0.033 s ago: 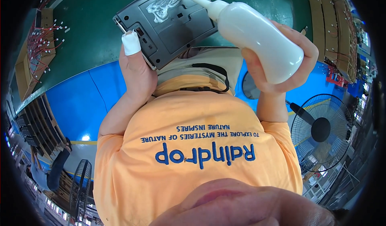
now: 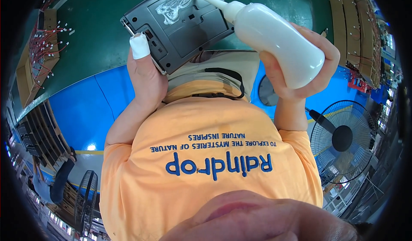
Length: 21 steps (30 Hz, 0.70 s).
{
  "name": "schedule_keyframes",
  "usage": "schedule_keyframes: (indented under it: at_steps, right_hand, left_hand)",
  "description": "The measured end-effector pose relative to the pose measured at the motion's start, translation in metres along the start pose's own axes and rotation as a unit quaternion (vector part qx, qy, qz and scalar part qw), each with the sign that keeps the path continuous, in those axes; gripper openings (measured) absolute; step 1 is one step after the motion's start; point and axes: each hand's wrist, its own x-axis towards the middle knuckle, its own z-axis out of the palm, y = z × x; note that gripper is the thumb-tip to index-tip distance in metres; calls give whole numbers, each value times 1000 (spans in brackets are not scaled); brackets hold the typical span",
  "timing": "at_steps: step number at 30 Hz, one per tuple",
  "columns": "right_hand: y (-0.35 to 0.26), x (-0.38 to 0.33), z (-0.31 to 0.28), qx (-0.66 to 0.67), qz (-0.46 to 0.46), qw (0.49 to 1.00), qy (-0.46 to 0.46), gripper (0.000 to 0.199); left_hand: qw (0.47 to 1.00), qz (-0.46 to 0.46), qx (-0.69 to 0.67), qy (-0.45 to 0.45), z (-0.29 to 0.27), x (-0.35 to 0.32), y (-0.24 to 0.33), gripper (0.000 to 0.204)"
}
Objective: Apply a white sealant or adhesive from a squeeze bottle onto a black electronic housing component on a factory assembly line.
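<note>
My left hand (image 2: 148, 76) grips the lower left side of a dark grey electronic device (image 2: 193, 37), its thumb wrapped in white tape on the port panel. A thin metal rod runs along that side. The device is tilted, its flat back with round dark feet facing me. My left fingers are hidden beneath it. My right hand (image 2: 321, 76) is wrapped round a white squeeze bottle (image 2: 274, 39) with a long tapered nozzle. The nozzle tip meets the device's back at the end of a looped smear of whitish, glossy glue-like stuff (image 2: 171, 13).
A green worktable (image 2: 92, 39) lies under and beyond the device. Cardboard boxes (image 2: 51, 50) with red wires stand at the left, more boxes (image 2: 365, 24) at the right. A black fan (image 2: 342, 138) is by my right side, another fan (image 2: 87, 198) at lower left, near a person (image 2: 60, 183).
The bottle and its nozzle tip have shifted very slightly to the right over the device. My left hand and the device look the same.
</note>
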Motion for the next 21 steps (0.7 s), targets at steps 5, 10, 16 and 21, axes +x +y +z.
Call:
schedule_keyframes:
  at_steps: [5,10,16,21]
  right_hand:
    - [1,2,4,55,-9,998,6,72]
    - [0,2,0,-4,-2,1000,-3,71]
    - [0,2,-3,-22,13,1000,11,69]
    - [2,4,-2,-46,5,999,28,69]
  left_hand:
    - [1000,-12,-5,9,1,0,0,50]
    - [1000,3,1,4,1,0,0,51]
    - [1000,-4,18,8,0,0,0,52]
    - [1000,2,12,11,2,0,1,53]
